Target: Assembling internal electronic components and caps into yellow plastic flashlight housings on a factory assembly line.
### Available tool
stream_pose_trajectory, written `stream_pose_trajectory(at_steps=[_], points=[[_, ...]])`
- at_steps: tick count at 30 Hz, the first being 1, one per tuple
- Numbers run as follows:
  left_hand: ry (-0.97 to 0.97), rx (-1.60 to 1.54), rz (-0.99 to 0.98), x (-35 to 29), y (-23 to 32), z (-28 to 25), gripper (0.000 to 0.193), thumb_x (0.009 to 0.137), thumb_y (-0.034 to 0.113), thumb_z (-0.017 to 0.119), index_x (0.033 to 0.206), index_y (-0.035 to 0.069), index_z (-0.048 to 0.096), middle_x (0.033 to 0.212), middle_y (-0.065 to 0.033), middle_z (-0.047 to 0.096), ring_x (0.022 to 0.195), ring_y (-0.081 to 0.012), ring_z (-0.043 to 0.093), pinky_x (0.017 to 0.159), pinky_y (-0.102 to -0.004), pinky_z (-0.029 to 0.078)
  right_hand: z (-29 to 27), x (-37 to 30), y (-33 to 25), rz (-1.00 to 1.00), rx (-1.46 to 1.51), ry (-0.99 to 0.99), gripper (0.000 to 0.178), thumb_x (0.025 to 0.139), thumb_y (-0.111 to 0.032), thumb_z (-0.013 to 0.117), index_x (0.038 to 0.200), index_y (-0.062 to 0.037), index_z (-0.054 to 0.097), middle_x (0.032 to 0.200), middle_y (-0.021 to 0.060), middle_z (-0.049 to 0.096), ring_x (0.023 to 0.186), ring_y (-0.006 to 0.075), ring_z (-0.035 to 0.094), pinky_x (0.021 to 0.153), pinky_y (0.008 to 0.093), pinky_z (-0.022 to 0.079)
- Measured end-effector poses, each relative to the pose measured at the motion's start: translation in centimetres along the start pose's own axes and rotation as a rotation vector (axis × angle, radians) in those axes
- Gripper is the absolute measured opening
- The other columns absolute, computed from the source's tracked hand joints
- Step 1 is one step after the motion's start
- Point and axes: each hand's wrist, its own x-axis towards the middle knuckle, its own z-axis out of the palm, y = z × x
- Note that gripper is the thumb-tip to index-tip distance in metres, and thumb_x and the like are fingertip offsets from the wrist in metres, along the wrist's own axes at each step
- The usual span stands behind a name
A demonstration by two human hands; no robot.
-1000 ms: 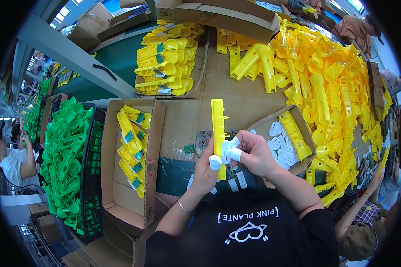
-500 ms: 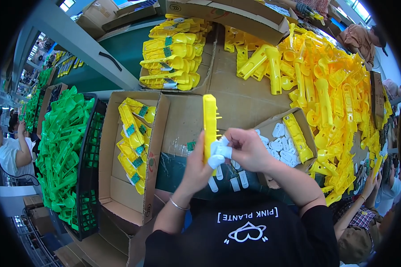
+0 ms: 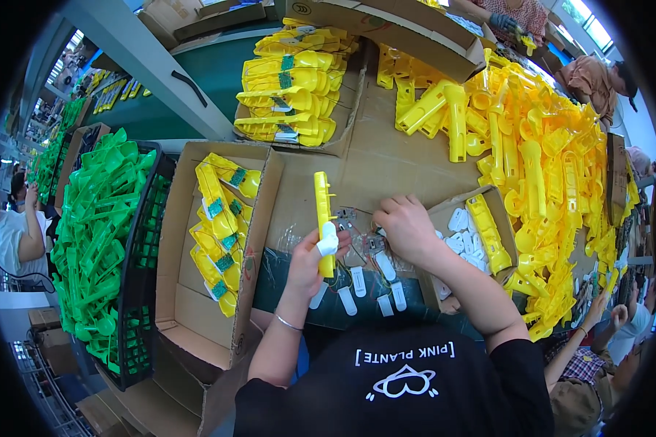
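— What is seen at the far left?
— A black plastic crate, heaped above its rim with green plastic mouldings.
— And next to it?
— A cardboard box, in which yellow shells fitted with green circuit boards are laid overlapping one another. Farther back, a shallow cardboard tray is loaded with stacked yellow shells, green boards showing among them.
— Where is the yellow plastic housing?
— It is held nearly upright over the worktable by the left hand. Its lower part is clamped between the fingers and the thumb, which is wrapped in white.
— What is set out below?
— White plastic parts with thin wires attached.
— And the right hand?
— It is held low over the table, well apart from the housing. Its fingers are curled downward, close together; whether anything is pinched cannot be told.
— What is contained farther right?
— White oval pieces are kept in a smaller cardboard box, with one yellow moulding laid along its right side. Beyond, yellow mouldings are piled in a large heap.
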Motion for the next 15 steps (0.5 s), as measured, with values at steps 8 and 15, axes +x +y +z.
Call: stream_pose_trajectory(at_steps=[8,15], points=[[-0.092,0.149,0.254,-1.5,3.2,3.5,0.046,0.080,0.009,0.061,0.122,-0.003,0.045,0.111,-0.0196,0.058,0.103,-0.0270,0.058,0.093,-0.0398,0.046,-6.0,-2.2,0.1,-0.072,1.221,0.216,0.014,0.081,0.003,0.060,0.096,0.0011,0.057,0.090,0.0090,0.060,0.083,0.0129,0.060,0.070,0.0255,0.050],[-0.280,0.028,0.305,-3.2,4.3,8.8,0.054,0.077,0.009,0.066,0.124,-0.003,0.043,0.113,-0.0197,0.058,0.105,-0.0266,0.058,0.092,-0.0359,0.045,-6.3,-2.1,0.4,0.061,1.187,0.118,0.017,0.079,-0.005,0.068,0.092,0.0003,0.058,0.074,0.0005,0.060,0.069,0.0053,0.057,0.059,0.0202,0.047]])
